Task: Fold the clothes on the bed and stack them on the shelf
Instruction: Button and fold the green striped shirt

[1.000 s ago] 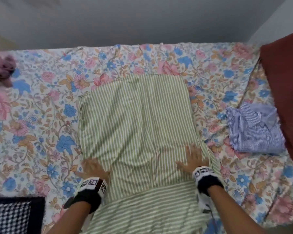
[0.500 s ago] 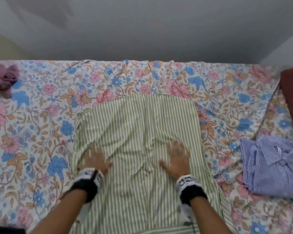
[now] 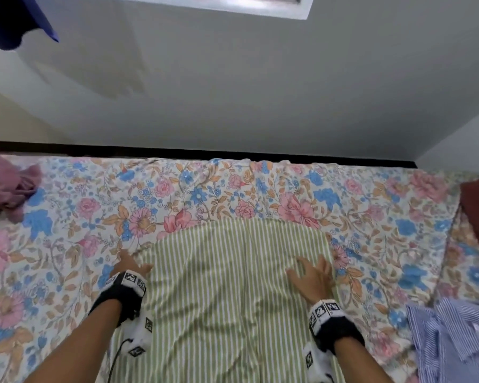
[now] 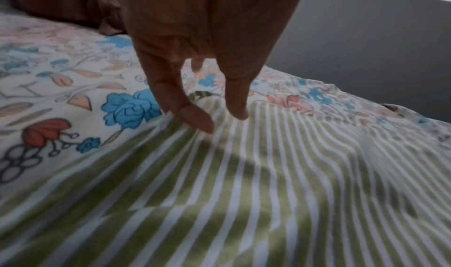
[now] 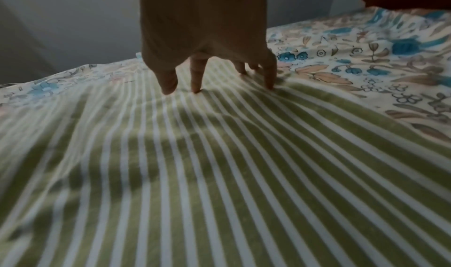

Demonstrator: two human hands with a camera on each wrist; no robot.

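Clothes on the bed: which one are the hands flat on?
The green-and-white striped garment, spread mid-bed under both the left hand and right hand. The blue striped shirt and pink garment lie untouched at the sides.

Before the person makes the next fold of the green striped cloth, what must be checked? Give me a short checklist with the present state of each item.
1. Left hand at the far left corner of the striped cloth: ok, fingers touch it.
2. Right hand at the far right corner: ok, fingers spread on it.
3. Corners gripped for lifting: not ok, the fingers only press.
4. Cloth smooth: not ok, light wrinkles between the hands.
5. Blue shirt off the cloth: ok, it lies apart on the right.
6. Near edge of the cloth straight: cannot tell, out of view.
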